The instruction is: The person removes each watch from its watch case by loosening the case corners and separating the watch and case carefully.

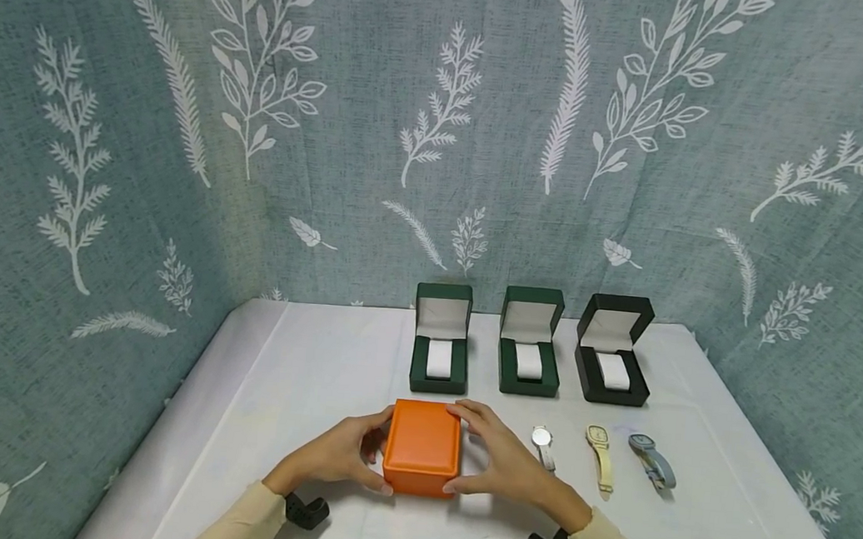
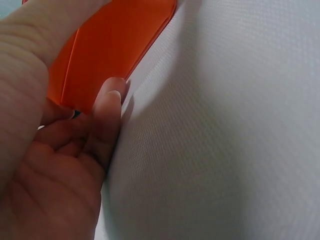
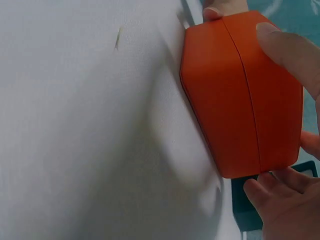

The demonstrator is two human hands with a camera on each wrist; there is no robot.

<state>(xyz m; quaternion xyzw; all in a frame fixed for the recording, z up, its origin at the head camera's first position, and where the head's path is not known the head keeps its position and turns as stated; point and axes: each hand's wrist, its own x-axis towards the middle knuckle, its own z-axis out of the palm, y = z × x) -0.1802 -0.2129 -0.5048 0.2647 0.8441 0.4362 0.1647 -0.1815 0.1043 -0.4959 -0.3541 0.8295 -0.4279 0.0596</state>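
A closed orange watch box (image 1: pixel 423 444) sits on the white cloth at the front middle in the head view. My left hand (image 1: pixel 344 451) grips its left side, the thumb at the front corner and the other fingers toward the back. On the right side my right hand (image 1: pixel 504 458) holds the box with its thumb low at the front and fingertips at the top back edge. The right wrist view shows the box's lid seam, with the right thumb (image 3: pixel 287 47) on the lid. Fingertips of the left hand meet the box close to the cloth in the left wrist view.
Behind the orange box stand two green watch boxes (image 1: pixel 418 375) (image 1: pixel 506 382) and a black one (image 1: pixel 594 391), lids up, white cushions inside. Right of my right hand lie a silver watch (image 1: pixel 543 441), a gold watch (image 1: pixel 602 463) and a blue-grey watch (image 1: pixel 656 466). Patterned curtains (image 1: pixel 366 131) enclose the table.
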